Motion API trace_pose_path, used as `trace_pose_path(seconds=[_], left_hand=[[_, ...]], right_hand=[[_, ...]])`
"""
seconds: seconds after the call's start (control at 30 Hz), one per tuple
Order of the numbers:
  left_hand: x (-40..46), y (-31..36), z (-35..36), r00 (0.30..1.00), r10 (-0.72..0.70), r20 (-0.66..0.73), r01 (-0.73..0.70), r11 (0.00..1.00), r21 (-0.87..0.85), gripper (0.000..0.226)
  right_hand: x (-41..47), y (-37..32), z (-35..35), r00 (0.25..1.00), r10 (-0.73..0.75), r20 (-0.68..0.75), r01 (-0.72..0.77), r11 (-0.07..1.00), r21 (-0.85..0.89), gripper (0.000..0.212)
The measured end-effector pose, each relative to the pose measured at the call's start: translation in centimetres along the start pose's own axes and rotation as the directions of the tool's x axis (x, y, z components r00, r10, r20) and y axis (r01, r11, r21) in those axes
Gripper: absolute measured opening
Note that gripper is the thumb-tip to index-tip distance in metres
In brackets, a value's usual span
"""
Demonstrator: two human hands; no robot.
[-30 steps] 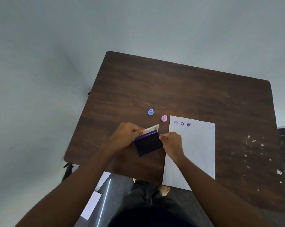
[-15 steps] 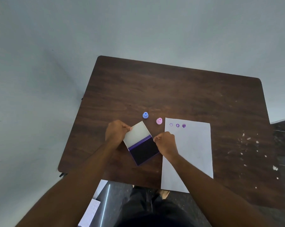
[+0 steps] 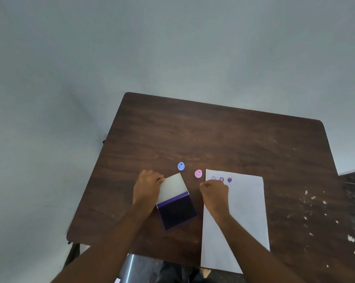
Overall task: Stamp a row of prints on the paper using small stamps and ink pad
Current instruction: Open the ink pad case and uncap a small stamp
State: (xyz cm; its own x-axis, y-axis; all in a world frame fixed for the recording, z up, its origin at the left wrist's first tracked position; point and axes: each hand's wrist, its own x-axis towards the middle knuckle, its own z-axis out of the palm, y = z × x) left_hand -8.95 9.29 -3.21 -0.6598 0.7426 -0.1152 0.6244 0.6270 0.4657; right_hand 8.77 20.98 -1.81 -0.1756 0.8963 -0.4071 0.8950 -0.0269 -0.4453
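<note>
Moved off the open ink pad (image 3: 175, 207) at frame centre, the right hand (image 3: 214, 194) hovers fisted over the paper (image 3: 246, 213); whether it pinches a stamp is unclear. Left hand (image 3: 147, 187) pinches the lid.

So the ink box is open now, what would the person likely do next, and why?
Probably reach the right hand to the pink stamp and press it on the dark ink pad. The left hand holds the lid back, the pad lies exposed, both stamps stand untouched, the other being blue, and the paper carries only three prints.
</note>
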Motion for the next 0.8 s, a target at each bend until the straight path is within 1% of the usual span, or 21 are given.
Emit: trace_pose_path(seconds=[0.07,0.13,0.17,0.23,0.27,0.33,0.43,0.53,0.57,0.63,0.7,0.73,0.77,0.8], left_hand=[[-0.3,0.5,0.3,1.0,0.027,0.009,-0.026,0.998,-0.048,0.016],[-0.6,1.4,0.5,0.999,0.049,0.011,-0.047,0.991,-0.127,0.013],[-0.8,1.9,0.6,0.998,0.059,0.003,-0.058,0.986,-0.154,0.012],[-1.0,2.9,0.8,0.998,0.065,-0.024,-0.068,0.982,-0.178,0.011],[-1.1,3.3,0.9,0.997,0.068,-0.04,-0.074,0.979,-0.188,0.01],[-1.1,4.0,1.0,0.994,0.091,-0.056,-0.101,0.976,-0.195,0.009],[-0.7,4.4,1.0,0.987,0.156,-0.04,-0.161,0.969,-0.189,0.009],[-0.4,4.2,0.9,0.994,0.112,-0.012,-0.112,0.971,-0.209,0.012],[-0.4,4.1,0.9,0.995,0.101,-0.014,-0.101,0.971,-0.218,0.013],[-0.5,4.1,0.7,0.997,0.073,-0.003,-0.071,0.97,-0.232,0.015],[-0.6,4.4,0.3,0.997,-0.016,0.074,0.033,0.971,-0.235,0.023],[-0.6,4.7,-0.1,0.99,-0.069,0.121,0.099,0.96,-0.262,0.028],[-0.8,5.0,-0.4,0.981,-0.109,0.162,0.159,0.928,-0.338,0.033],[-1.0,5.2,-0.7,0.97,-0.132,0.204,0.213,0.866,-0.452,0.036]], right_hand=[[0.6,-0.8,-0.8,0.996,-0.049,-0.076,0.052,0.998,0.045,0.02],[0.9,-1.5,-1.1,0.989,-0.082,-0.124,0.1,0.983,0.151,0.014],[1.0,-2.0,-1.2,0.985,-0.115,-0.125,0.134,0.978,0.159,0.019],[1.4,-2.4,-0.6,0.978,-0.203,-0.046,0.205,0.977,0.063,0.023],[1.5,-2.6,-0.3,0.975,-0.22,-0.004,0.22,0.975,0.013,0.024],[1.7,-2.8,0.5,0.977,-0.206,0.048,0.208,0.978,-0.035,0.027],[2.0,-3.1,1.0,0.986,-0.161,0.047,0.161,0.987,0.001,0.021],[2.8,-3.2,0.7,0.989,-0.132,0.066,0.133,0.991,-0.002,0.02],[3.0,-3.1,0.4,0.991,-0.12,0.056,0.118,0.992,0.046,0.021],[3.0,-2.7,-0.2,0.996,-0.084,0.03,0.075,0.971,0.228,0.022],[2.4,-2.4,-1.0,0.997,-0.072,0.031,0.054,0.917,0.396,0.019],[2.0,-2.3,-1.4,0.994,-0.091,0.061,0.052,0.884,0.464,0.018],[1.7,-2.2,-1.9,0.987,-0.117,0.109,0.039,0.834,0.55,0.017],[1.3,-2.2,-2.4,0.975,-0.144,0.17,-0.001,0.758,0.652,0.018]])
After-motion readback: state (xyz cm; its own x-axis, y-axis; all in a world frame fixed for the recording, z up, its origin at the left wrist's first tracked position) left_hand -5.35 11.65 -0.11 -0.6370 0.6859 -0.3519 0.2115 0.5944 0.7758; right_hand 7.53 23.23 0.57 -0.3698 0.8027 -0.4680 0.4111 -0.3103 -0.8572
